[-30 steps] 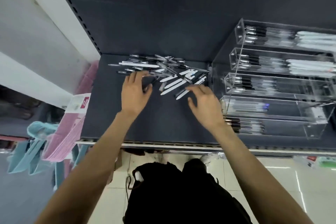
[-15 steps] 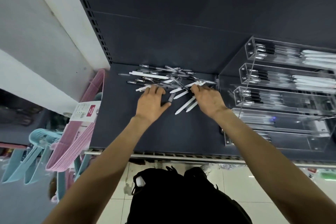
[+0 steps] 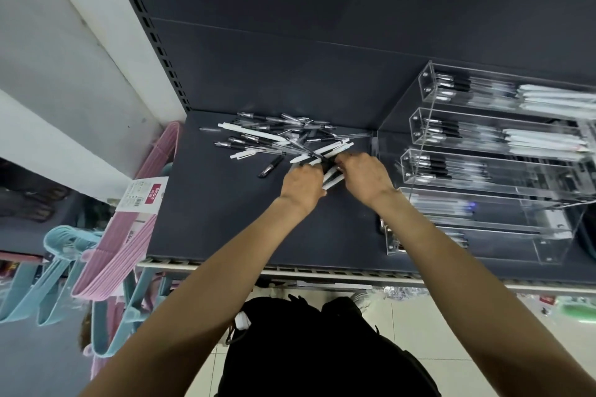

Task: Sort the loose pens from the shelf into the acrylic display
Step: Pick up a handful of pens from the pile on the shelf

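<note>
Head view, looking down along both bare forearms onto a dark shelf [image 3: 225, 222]. At the back of it, a loose heap of pens [image 3: 277, 135], clear-barrelled ones with black grips crossed over white ones, spread from the left corner toward the middle. One black-gripped pen [image 3: 270, 167] lying alone, just in front of the heap and apart from it. At the right end of the heap, both hands close together over a small bundle of white pens [image 3: 332, 176]: left hand [image 3: 303, 185] with fingers curled round the near end of the bundle, gripping it; right hand [image 3: 362, 176] with fingertips bent in on the far end of the same bundle, pinching it, knuckles up. Exactly how many pens in the bundle, impossible to tell. To the right, touching the shelf and just beside the right wrist, a clear stepped display [image 3: 483, 171] with several long trays, upper trays already filled with black-gripped and white pens laid lengthwise, lower trays holding clear pens, blurred. Off the left edge of the shelf, a stack of pink hangers [image 3: 129, 235] with a paper label, and blue hangers [image 3: 58, 267] lower down. Below the shelf edge, black clothing [image 3: 316, 348] and a pale tiled floor [image 3: 435, 325].
</note>
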Motion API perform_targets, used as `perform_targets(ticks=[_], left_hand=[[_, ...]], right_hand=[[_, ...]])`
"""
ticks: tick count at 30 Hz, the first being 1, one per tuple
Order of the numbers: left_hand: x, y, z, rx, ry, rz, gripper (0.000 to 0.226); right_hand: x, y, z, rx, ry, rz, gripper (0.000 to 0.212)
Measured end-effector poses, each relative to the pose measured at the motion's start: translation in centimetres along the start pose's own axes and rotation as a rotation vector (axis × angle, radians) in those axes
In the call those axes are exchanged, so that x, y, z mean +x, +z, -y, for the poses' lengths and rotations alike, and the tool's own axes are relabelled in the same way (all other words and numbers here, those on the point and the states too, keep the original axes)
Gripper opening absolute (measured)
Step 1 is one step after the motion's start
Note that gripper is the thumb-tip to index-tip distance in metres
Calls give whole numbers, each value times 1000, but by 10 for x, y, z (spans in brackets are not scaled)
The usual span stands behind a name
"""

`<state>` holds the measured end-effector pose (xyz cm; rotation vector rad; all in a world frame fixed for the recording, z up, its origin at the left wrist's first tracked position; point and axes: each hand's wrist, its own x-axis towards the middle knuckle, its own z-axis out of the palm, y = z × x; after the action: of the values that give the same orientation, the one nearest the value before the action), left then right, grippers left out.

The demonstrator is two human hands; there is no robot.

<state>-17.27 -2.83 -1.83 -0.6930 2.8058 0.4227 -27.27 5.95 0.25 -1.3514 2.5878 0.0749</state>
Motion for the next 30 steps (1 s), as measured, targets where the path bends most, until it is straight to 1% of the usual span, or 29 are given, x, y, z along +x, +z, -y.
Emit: perform_targets(ticks=[4,6,7,9,11,12,14,17,18,20,24,25,28,30], left_hand=[[5,1,-10,107,-38,74,40],[3,5,-13,105,-58,115,38],[2,7,-15,89,-65,133,41],[0,10,-18,72,-52,135,48],[-4,7,-21,26,-45,135,43],[-7,4,-21,-53,-64,127,35],[-17,0,-17,-352,-120,83,22],[-45,-2,-19,-1020,-160,13,19],[-56,-3,-23,-1200,-156,-21,19],[-72,-4,-30,-1416,-162,-90,20],[-90,2,-40,-1592,-270,-187,22],[-93,4,-41,-1612,-295,-202,22],[-103,9,-41,-1665,-339,-256,25],[-108,10,-38,-1685,-356,-294,25]], right_hand=[[-18,-2,0,274,231,-129,25],[-28,3,1,413,322,-173,23],[-32,7,1,488,365,-186,23],[-40,14,-1,646,423,-210,22],[-48,20,-2,818,434,-222,17],[-53,22,-2,907,431,-228,15],[-64,22,-1,1065,422,-236,14],[-80,13,3,1268,409,-241,21],[-84,9,5,1330,393,-227,21],[-91,1,9,1417,331,-192,20],[-98,-11,19,1423,228,-161,18],[-98,-11,21,1376,216,-158,18],[-98,-7,30,1131,170,-124,14],[-100,-4,37,995,131,-125,18]])
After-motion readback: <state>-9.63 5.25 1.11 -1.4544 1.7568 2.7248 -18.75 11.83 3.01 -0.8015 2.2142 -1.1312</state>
